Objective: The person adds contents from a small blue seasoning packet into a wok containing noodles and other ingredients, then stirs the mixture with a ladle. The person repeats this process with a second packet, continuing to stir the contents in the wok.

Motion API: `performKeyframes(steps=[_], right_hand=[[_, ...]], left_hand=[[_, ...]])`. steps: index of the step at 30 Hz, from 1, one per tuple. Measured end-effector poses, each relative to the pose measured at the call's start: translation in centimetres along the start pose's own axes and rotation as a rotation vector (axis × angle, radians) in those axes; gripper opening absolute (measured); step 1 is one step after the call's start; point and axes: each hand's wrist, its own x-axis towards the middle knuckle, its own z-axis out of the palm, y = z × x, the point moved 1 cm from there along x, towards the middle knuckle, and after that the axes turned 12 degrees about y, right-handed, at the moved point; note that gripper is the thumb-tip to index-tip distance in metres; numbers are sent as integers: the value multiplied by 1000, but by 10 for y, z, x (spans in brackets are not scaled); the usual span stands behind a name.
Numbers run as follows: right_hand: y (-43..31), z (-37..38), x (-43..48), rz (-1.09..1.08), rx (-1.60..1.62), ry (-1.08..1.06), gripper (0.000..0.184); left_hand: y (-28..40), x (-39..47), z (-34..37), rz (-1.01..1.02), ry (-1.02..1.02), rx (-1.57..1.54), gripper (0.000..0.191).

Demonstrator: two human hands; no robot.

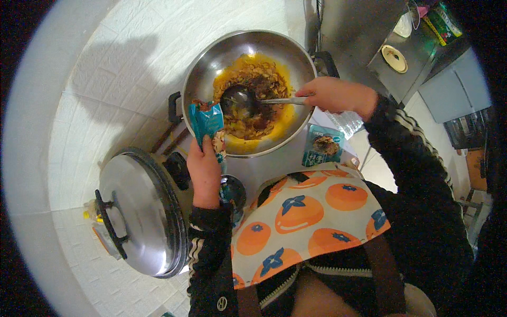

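Observation:
A wide steel wok (202, 63) holds a yellow, oily mix of chopped pieces (273, 75) with a dark brown patch in its middle. The handle of a metal ladle (285, 101) is gripped by my right hand (340, 97) over the wok's right rim; the ladle's bowl rests in the food. My left hand (204, 170) pinches a torn-open teal seasoning pouch (208, 121) upright at the wok's lower left edge, with brown contents showing at its mouth. Another teal pouch (323, 145), with a food picture on it, lies just right of the wok's lower rim.
At the left stands a large pot with a domed steel lid (138, 214). A dark round object (233, 194), partly hidden, is beside my left wrist. White brick-patterned wall (119, 79) borders the left. A cream round lid (394, 58) and a green packet (443, 25) are at the upper right.

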Motion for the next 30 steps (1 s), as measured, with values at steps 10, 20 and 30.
performKeyframes(steps=[10,20,30], right_hand=[[-16,-55,-46,-86,-103,269,33],[-12,-11,-28,-320,-187,346,31],[3,-13,-11,-173,-217,356,32]], left_hand=[[2,-3,-4,-28,-12,63,21],[6,-5,-3,-47,-37,31,23],[0,-4,-2,-9,-6,-20,24]])
